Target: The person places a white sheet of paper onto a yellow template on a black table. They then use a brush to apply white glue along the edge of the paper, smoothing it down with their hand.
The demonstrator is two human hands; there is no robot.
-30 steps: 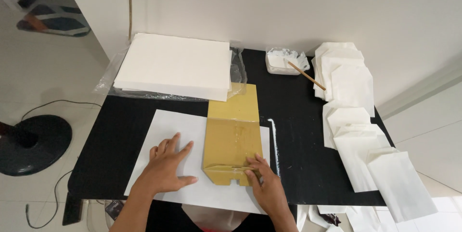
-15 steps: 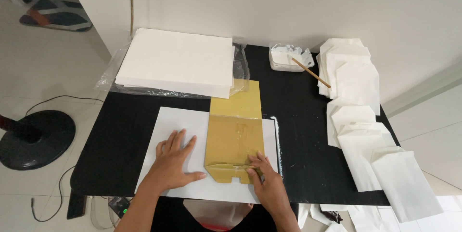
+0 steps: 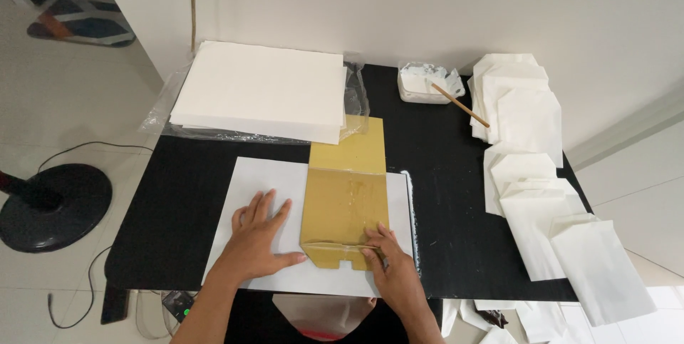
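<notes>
A white paper sheet (image 3: 253, 180) lies on the black table (image 3: 178, 201). A long yellow-brown cardboard template (image 3: 347, 191) rests across the sheet's middle. My left hand (image 3: 258, 240) lies flat on the sheet, fingers spread, its thumb near the template's lower left corner. My right hand (image 3: 390, 265) presses on the template's near right edge, fingertips on the notched bottom end.
A thick stack of white sheets (image 3: 263, 91) in clear plastic sits at the back left. A small tub of white paste (image 3: 425, 81) with a wooden stick (image 3: 459, 104) stands at the back. Several finished white paper bags (image 3: 531, 166) line the right side. A fan base (image 3: 53, 205) stands on the floor, left.
The view has shifted slightly. Both hands stay on the sheet and template in nearly the same places.
</notes>
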